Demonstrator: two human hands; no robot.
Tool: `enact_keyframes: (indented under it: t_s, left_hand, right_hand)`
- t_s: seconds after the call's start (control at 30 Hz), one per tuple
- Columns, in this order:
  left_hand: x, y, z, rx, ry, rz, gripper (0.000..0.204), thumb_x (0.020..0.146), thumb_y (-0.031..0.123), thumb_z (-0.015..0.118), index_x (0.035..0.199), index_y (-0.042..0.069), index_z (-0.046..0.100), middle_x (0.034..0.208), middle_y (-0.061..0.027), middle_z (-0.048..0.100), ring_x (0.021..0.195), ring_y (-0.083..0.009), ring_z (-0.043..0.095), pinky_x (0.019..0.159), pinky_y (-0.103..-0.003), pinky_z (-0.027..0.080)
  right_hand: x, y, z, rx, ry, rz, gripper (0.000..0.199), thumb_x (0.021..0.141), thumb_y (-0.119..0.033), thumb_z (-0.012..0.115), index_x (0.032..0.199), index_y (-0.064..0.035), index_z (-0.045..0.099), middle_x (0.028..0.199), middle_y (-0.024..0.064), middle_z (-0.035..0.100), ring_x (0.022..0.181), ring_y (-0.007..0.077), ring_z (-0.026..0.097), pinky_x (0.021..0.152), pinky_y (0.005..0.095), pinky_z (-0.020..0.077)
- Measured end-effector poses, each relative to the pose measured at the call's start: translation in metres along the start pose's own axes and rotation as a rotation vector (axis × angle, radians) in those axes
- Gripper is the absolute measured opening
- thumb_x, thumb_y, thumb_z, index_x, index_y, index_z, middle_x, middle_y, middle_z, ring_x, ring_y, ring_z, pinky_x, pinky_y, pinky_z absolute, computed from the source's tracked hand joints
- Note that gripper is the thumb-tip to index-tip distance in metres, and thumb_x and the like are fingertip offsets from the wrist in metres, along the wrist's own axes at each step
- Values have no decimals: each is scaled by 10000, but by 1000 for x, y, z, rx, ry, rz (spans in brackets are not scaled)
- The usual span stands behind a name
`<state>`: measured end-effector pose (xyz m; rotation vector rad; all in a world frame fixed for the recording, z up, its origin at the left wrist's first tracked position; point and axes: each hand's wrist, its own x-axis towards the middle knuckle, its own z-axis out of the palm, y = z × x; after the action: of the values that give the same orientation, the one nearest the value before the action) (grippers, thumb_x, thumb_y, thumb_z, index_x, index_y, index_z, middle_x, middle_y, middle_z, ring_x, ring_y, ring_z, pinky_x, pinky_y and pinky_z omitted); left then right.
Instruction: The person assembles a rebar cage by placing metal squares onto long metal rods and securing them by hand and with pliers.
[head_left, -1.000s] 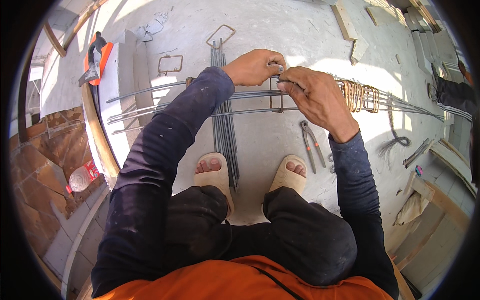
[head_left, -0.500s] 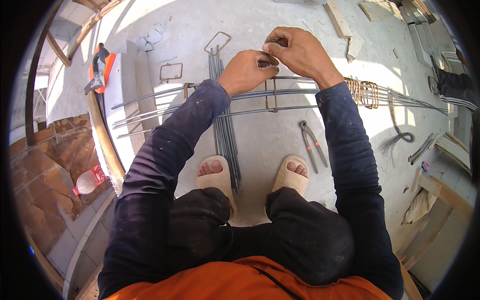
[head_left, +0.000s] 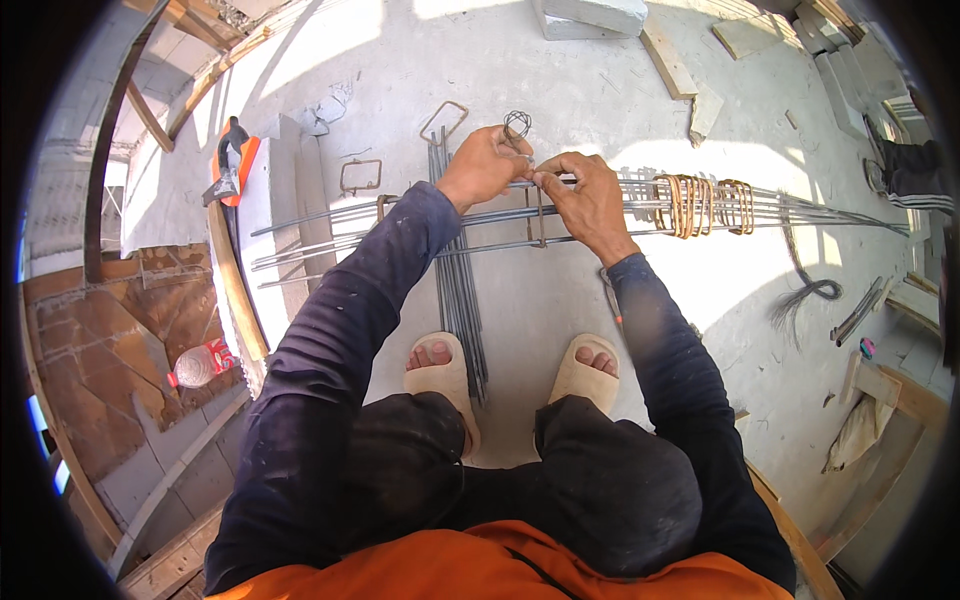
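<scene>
Several long steel bars (head_left: 490,243) run left to right ahead of my feet. My left hand (head_left: 480,168) is closed at the far bar, with a small loose coil of thin wire (head_left: 517,124) standing out above its fingers. Beside it, my right hand (head_left: 590,203) is closed in a pinch, its fingertips meeting the left ones just over a rusty rectangular stirrup (head_left: 541,222) around the bars. What the right fingertips pinch is too small to make out. Behind my right forearm, the pincers (head_left: 610,297) are mostly hidden.
More stirrups (head_left: 690,207) bunch on the bars at right, near a bundle of wire (head_left: 806,292). A bar stack (head_left: 458,300) lies crosswise by my left foot. Two loose stirrups (head_left: 361,178) lie beyond. At left are a handsaw (head_left: 232,165) and a bottle (head_left: 203,363).
My right hand has come down and left, from above the bars to the stirrup. The wire coil now shows above my left hand. My right forearm now covers most of the pincers.
</scene>
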<state>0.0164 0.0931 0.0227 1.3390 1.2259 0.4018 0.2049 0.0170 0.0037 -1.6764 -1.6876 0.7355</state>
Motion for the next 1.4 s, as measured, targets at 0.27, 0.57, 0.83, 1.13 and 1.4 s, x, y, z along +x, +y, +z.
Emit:
enact_keyframes:
  t_s: [0.27,0.57,0.83,1.13,1.4]
  left_hand:
    - [31,40,22,978,-110,317,348,873,123,723,1206,24,704,1094,-228,785,996,-412,764,860,-465,603]
    - [-7,34,-3,762,-117,78,362,919,357,751,1090,43,809,1000,-185,806,981,-343,768,890,-426,584]
    - [-3,21,1,1011,-162,451,205,973,206,677,1036,27,755,982,-177,772,956,-402,724,875,-487,561]
    - [17,38,-5,1233,-419,569,213,951,2,640,1131,61,740,1065,-103,759,1096,-336,715,936,-480,569]
    - [10,35,-23,1167,-314,600,294,1004,217,645,1261,116,742,1146,-155,768,1133,-361,726,982,-491,570]
  right_hand:
    - [-59,-15,33,-311,87,-207,571,960,-362,749,1415,-28,665,1442,192,570,1313,402,490,1141,591,369]
    - [-143,47,-18,-200,162,-16,639,976,-237,724,1548,-34,524,1479,225,549,1347,425,501,1151,521,420]
    - [-251,114,-28,-429,4,426,721,833,-307,858,1451,-57,585,1361,213,594,1229,424,559,1045,522,481]
    - [-239,143,-32,-261,-198,525,482,854,-288,763,1214,-5,613,1048,204,675,991,360,670,920,497,541]
    - [-246,87,-74,776,-353,841,446,1035,-330,667,1336,-12,583,934,137,730,759,213,690,742,341,564]
